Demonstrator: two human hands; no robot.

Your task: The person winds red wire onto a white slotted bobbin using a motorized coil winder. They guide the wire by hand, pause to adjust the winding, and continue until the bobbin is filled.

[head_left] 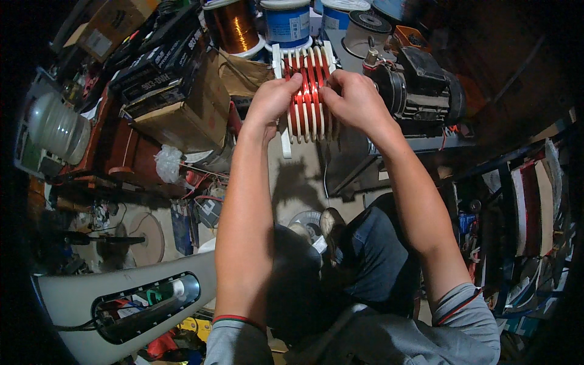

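In front of me is a coil former [313,115] with several white ribs. Shiny red-copper winding wire [306,97] lies wound in the slots between them. My left hand [272,102] is closed round its left side, the thumb resting on the windings and the fingers hidden behind. At the right side my right hand [356,100] is closed with its fingers curled against the ribs. What that hand pinches, if anything, is hidden. White upright bars stand at the former's ends, one reaching down on the left.
To the right a dark electric motor [420,91] sits on a metal bench. Behind stand a large copper wire spool [231,27], a blue-labelled spool [287,25] and a grey reel [367,30]. Cardboard boxes [182,118] are stacked left. A grey chair part [131,292] lies lower left.
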